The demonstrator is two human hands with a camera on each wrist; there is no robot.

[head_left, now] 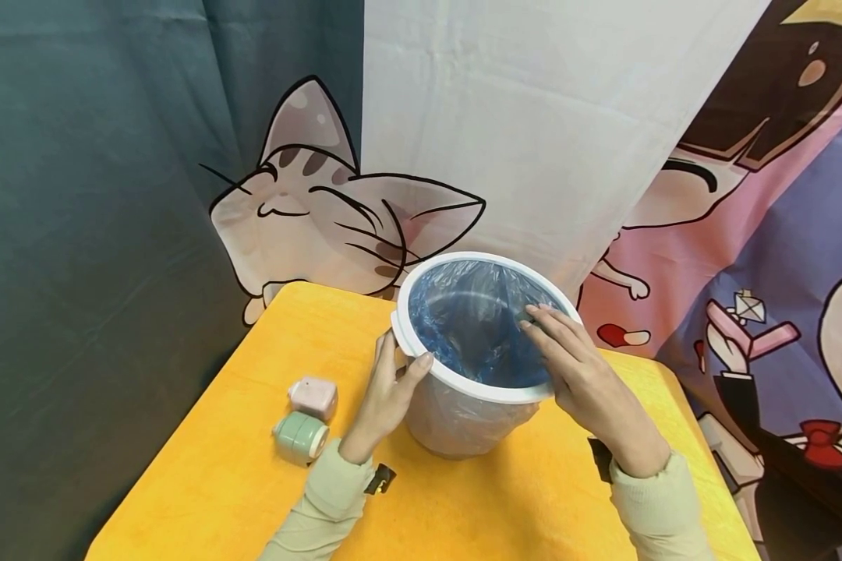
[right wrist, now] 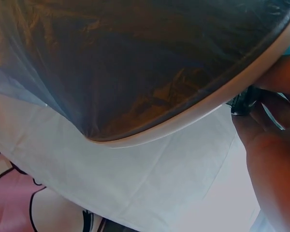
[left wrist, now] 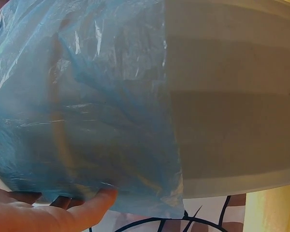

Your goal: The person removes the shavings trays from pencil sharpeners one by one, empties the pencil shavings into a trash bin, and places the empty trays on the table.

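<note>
A white-rimmed trash bin (head_left: 456, 425) stands between my hands, lined with a thin blue plastic bag (head_left: 473, 312). In the left wrist view the bag's edge (left wrist: 135, 121) hangs down over the bin's outer wall. My left hand (head_left: 386, 393) grips the bin's left side, thumb on the white rim and fingers on the outside. My right hand (head_left: 589, 374) reaches over the right rim, fingertips above the opening. In the right wrist view it pinches a small dark shiny thing (right wrist: 244, 101), whose kind I cannot tell.
A small pink container (head_left: 313, 397) and a green barrel-shaped one (head_left: 300, 438) lie left of my left hand on the yellow cloth-covered table (head_left: 231, 460). Behind the table hang printed cartoon curtains (head_left: 533, 140). A dark curtain (head_left: 105, 195) is at left.
</note>
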